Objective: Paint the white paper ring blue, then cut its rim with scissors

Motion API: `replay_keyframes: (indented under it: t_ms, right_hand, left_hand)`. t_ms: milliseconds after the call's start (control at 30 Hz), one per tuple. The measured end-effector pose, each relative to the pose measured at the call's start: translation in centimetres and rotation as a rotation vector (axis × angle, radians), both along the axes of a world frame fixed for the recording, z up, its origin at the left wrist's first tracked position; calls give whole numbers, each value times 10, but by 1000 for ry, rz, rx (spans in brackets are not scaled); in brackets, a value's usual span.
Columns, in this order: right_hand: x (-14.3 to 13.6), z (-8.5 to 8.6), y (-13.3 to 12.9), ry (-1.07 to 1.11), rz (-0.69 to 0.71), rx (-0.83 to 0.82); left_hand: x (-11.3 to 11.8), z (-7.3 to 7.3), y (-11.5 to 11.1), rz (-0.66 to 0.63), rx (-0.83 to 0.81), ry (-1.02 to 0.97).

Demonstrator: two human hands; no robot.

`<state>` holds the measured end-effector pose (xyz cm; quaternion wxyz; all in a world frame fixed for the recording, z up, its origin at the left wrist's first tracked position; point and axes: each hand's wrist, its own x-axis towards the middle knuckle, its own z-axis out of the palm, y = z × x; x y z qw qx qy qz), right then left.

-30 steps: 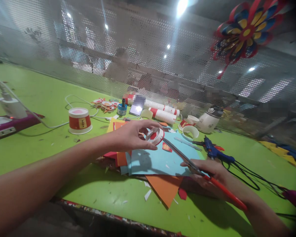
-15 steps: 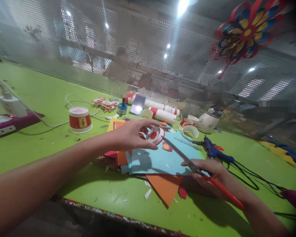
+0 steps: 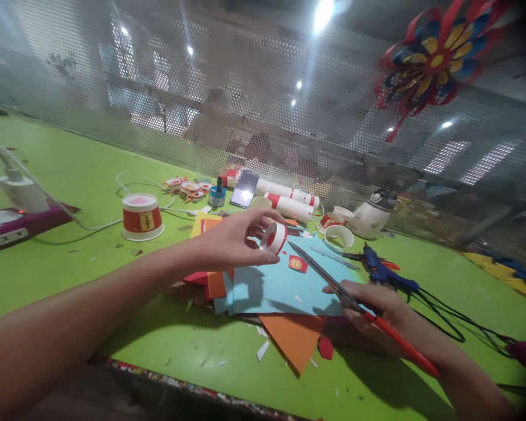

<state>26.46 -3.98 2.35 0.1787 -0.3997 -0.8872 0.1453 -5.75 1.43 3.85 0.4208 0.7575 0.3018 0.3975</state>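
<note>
My left hand (image 3: 241, 238) grips a small white paper-cup piece (image 3: 279, 238) with red inside, between thumb and fingers, above the blue paper (image 3: 267, 286). In my right hand (image 3: 377, 307) are long scissors (image 3: 322, 270) with red handles, their blades together and the tip just right of the cup piece, apart from it. A red square with a gold emblem (image 3: 298, 264) lies on the blue paper beneath the blades. Orange paper (image 3: 293, 339) sticks out below the blue sheets.
A red and white cup (image 3: 142, 217) and a purple power strip (image 3: 26, 227) stand left. Behind the papers are an ink bottle (image 3: 217, 193), a phone (image 3: 245, 190) and stacked cups (image 3: 289, 206). A blue glue gun (image 3: 383, 272) with its cord lies right.
The cup piece has turned in my left hand, showing more of its white outer side. A tiny red scrap now shows on the blue paper near the scissor tip.
</note>
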Motion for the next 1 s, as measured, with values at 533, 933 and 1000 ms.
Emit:
replay_keyframes:
  t_ms: [533,933,1000]
  right_hand:
    - [-17,-17,-9,21,-76,57]
    - [-30,-7,-16,61,-108,78]
    - [-31,-4,-17,65,-104,111]
  left_hand:
    - [20,-11,-11,81,-55,-183]
    - [28,-16,-20,114,-134,-222]
    - [28,-16,-19,116,-139,-218]
